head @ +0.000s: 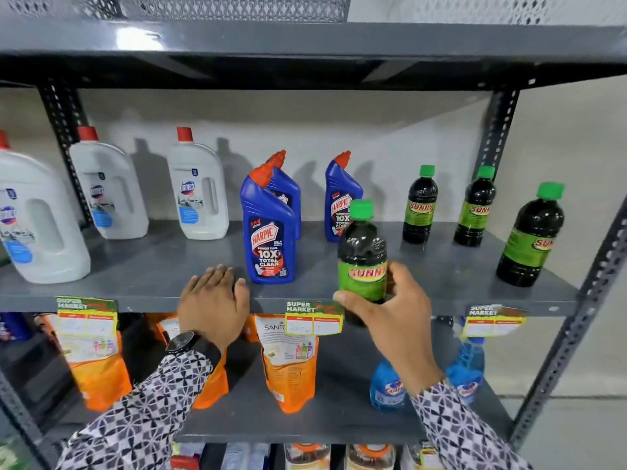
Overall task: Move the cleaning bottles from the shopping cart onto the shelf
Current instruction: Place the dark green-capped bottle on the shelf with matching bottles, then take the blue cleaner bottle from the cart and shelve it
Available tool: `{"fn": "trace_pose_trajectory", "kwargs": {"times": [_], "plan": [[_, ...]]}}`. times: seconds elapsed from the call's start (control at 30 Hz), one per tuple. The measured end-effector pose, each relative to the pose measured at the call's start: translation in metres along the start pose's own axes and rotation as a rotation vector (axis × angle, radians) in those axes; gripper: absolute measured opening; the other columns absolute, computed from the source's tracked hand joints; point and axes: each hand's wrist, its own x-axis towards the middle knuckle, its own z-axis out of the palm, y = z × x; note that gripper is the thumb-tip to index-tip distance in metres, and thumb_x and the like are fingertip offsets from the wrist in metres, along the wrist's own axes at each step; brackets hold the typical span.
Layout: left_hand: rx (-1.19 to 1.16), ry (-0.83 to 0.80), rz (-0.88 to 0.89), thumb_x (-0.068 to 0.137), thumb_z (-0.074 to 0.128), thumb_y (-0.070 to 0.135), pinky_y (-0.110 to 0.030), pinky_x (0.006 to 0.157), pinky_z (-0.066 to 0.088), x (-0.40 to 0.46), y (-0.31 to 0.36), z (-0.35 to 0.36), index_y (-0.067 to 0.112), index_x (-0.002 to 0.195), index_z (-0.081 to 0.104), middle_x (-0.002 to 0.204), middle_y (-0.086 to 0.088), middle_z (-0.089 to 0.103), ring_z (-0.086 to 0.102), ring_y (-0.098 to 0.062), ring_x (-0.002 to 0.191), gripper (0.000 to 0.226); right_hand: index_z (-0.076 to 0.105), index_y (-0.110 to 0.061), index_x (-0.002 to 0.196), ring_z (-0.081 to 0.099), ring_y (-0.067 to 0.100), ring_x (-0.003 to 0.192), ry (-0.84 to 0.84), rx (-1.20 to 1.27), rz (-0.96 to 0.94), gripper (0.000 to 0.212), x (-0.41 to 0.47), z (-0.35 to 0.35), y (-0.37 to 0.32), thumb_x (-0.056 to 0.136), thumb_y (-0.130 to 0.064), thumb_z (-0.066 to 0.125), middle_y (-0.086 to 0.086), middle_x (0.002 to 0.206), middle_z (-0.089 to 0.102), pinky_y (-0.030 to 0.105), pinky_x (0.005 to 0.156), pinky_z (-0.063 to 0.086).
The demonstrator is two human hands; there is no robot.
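Right hand (390,320) is wrapped round a dark bottle (362,262) w/ a green cap and green "SUNNY" label, thumb on the front, fingers (395,276) round the far side. Bottle is upright at the front edge of the grey shelf (152,266); can't tell if its base touches the board. Liquid inside looks near black, filled up to the neck. Left hand (213,303) lies flat, fingers spread, palm down on the shelf edge, holding nothing; a watch (181,341) sits on that wrist.

On the same shelf, L to R: three white jugs (198,188) w/ red caps, three blue Harpic bottles (269,228) w/ red nozzles, then three more Sunny bottles (420,205) standing apart toward the right end. Shelf below holds orange refill pouches (288,364) and blue spray bottles (386,385). Price tags (314,318) hang off the shelf lip.
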Motion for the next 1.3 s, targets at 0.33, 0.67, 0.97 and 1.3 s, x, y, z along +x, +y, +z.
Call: {"fn": "trace_pose_trajectory", "kwargs": {"times": [0.33, 0.67, 0.97, 1.3], "plan": [[0.008, -0.002, -0.007, 0.095, 0.014, 0.048, -0.046, 0.118, 0.039, 0.0, 0.0, 0.0, 0.012, 0.137, 0.062, 0.145, -0.01, 0.062, 0.055, -0.026, 0.138, 0.073, 0.059, -0.014, 0.122, 0.068, 0.031, 0.107, 0.178, -0.114, 0.11, 0.063, 0.098, -0.049, 0.048, 0.073, -0.034, 0.093, 0.007, 0.115, 0.073, 0.039, 0.088, 0.053], [-0.032, 0.022, -0.004, 0.095, 0.012, 0.051, -0.048, 0.119, 0.037, -0.001, 0.001, 0.001, 0.012, 0.138, 0.061, 0.145, -0.01, 0.062, 0.055, -0.028, 0.139, 0.076, 0.055, -0.019, 0.125, 0.065, 0.02, 0.101, 0.161, -0.107, 0.116, 0.075, 0.101, -0.051, 0.063, 0.065, -0.038, 0.096, -0.003, 0.112, 0.067, 0.047, 0.097, 0.057], [-0.424, 0.14, -0.021, 0.096, 0.041, 0.049, -0.047, 0.127, 0.022, -0.095, -0.003, -0.001, 0.017, 0.156, 0.035, 0.165, -0.005, 0.035, 0.02, -0.023, 0.158, 0.069, 0.058, -0.004, 0.134, 0.056, 0.033, 0.124, 0.212, -0.229, -0.42, 0.053, -0.005, 0.006, 0.041, 0.085, -0.008, 0.079, 0.017, 0.13, 0.056, 0.043, 0.108, 0.048], [-0.501, -0.061, -0.606, 0.091, 0.062, 0.026, -0.037, 0.095, 0.053, -0.272, -0.159, 0.048, 0.028, 0.147, 0.049, 0.138, -0.002, 0.066, 0.069, -0.03, 0.113, 0.058, 0.058, -0.019, 0.136, 0.061, 0.034, 0.122, -1.03, -0.326, -0.711, 0.055, -0.179, 0.232, 0.05, 0.082, -0.022, 0.07, 0.006, 0.134, 0.06, 0.047, 0.099, 0.055]]}}
